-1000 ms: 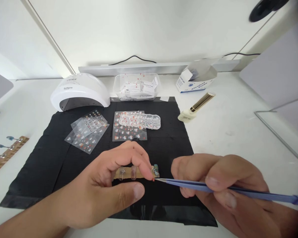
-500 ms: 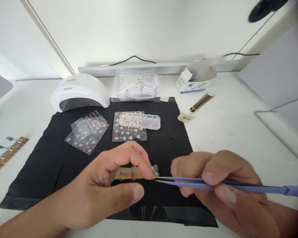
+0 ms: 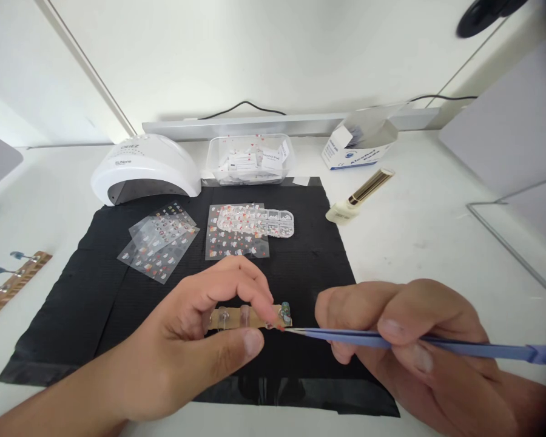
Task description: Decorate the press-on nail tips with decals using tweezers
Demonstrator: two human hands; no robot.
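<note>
My right hand (image 3: 409, 334) grips blue tweezers (image 3: 346, 335) that point left, their tips together. At the tips is a tiny red-and-white piece (image 3: 281, 328), which looks like a sticker. My left hand (image 3: 200, 340) is curved over a light wooden strip (image 3: 277, 311), thumb and index finger apart; the index fingertip is right by the small piece. Clear false nails (image 3: 244, 317) sit across the strip, partly hidden by my fingers. A glittery blue-green false nail (image 3: 286, 312) is at its right end.
A black mat (image 3: 300, 255) carries sticker sheets (image 3: 161, 243), another sheet (image 3: 227, 246) and a clear compartment case (image 3: 279, 223). Around it stand a white nail lamp (image 3: 150, 164), a plastic tub (image 3: 250, 173), an alcohol pad box (image 3: 355, 152) and a polish bottle (image 3: 346, 211). Another nail rack (image 3: 18, 285) lies left.
The tweezer tips have come together and the small red piece shows at them. My left index finger has shifted slightly left. My right hand has lowered a little.
</note>
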